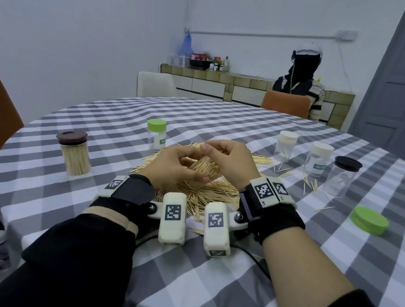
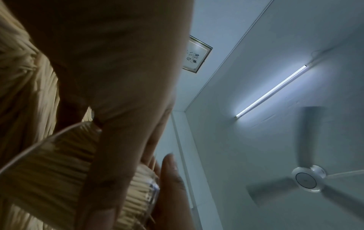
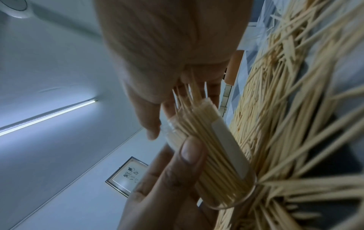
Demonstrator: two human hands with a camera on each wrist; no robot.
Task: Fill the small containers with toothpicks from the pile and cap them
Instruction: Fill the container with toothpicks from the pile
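Note:
Over the toothpick pile [image 1: 204, 195] my left hand [image 1: 190, 170] grips a clear container [image 1: 201, 168], tilted and packed with toothpicks. In the right wrist view its thumb [image 3: 190, 151] lies across the container [image 3: 216, 155]. My right hand [image 1: 209, 149] is curled at the container's open mouth. There it pinches the toothpick ends [image 3: 194, 93] that stick out between its fingers. The left wrist view shows the filled container [image 2: 59, 171] under my left hand [image 2: 118, 140], close up and dim. A loose green lid [image 1: 368, 220] lies on the cloth at the right.
A brown-lidded jar [image 1: 74, 152] full of toothpicks stands at the left and a green-capped container [image 1: 156, 135] behind the pile. Two cream-capped containers [image 1: 286, 146] [image 1: 318, 159] and a dark-lidded clear one [image 1: 342, 176] stand at the right among stray toothpicks. A person sits beyond the table.

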